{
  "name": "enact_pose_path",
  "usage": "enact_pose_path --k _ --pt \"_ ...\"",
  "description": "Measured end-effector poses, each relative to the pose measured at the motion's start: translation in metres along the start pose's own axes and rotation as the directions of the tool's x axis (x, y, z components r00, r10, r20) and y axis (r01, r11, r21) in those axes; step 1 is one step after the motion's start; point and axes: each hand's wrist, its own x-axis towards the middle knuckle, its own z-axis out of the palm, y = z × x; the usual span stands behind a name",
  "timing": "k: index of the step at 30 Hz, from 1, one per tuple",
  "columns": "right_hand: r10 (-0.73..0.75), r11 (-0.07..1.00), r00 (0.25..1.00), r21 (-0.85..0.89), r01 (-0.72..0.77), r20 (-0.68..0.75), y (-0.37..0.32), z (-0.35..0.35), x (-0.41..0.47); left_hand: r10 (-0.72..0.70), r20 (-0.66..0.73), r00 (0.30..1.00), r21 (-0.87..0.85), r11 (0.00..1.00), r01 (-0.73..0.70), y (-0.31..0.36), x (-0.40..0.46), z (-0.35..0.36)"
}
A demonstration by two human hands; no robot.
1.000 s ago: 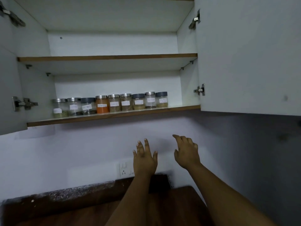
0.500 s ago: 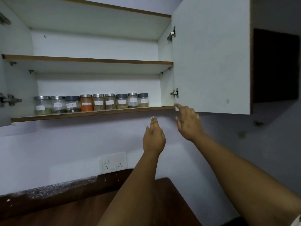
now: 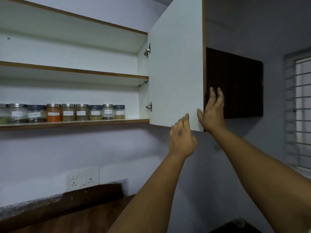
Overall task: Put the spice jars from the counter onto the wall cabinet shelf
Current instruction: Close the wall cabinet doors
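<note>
Several labelled spice jars point(image 3: 68, 112) stand in a row on the lower shelf point(image 3: 75, 123) of the open wall cabinet; one holds orange powder point(image 3: 53, 113). The white right cabinet door point(image 3: 175, 64) stands open. My right hand point(image 3: 212, 111) rests at the door's free lower edge, thumb on the white inner face and fingers behind the edge. My left hand point(image 3: 181, 140) is raised just below the door's bottom edge, fingers apart, holding nothing.
An upper shelf point(image 3: 74, 71) is bare. A dark wooden cabinet point(image 3: 234, 83) hangs right of the door. A wall socket plate point(image 3: 83, 178) sits above the dark counter point(image 3: 58, 214). A barred window point(image 3: 301, 115) is at far right.
Both hands have risen and moved right, from below the shelf to the open right door's lower edge; my right hand now holds that edge. The view has turned right.
</note>
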Motion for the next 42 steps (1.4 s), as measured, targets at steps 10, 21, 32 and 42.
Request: enact_pose_path --k 10,21,32,42 --pt "0.217 0.895 0.915 0.306 -0.326 0.339 -0.02 -0.001 -0.014 -0.048 -0.034 0.998 -0.089 0.995 0.045 0.021 0.002 0.02" --pt "0.075 0.965 0.947 0.217 -0.148 0.311 -0.089 0.022 -0.036 -0.115 -0.315 0.942 -0.028 0.993 0.112 -0.034 -0.028 -0.009" --pt "-0.221 0.956 0.923 0.258 0.141 0.315 -0.148 0.065 -0.058 -0.213 -0.145 0.966 -0.143 0.971 0.192 -0.079 -0.045 -0.079" --pt "-0.281 0.893 0.901 0.433 0.12 0.33 -0.226 0.136 -0.075 -0.352 -0.176 0.919 -0.205 0.927 0.315 -0.157 -0.059 -0.138"
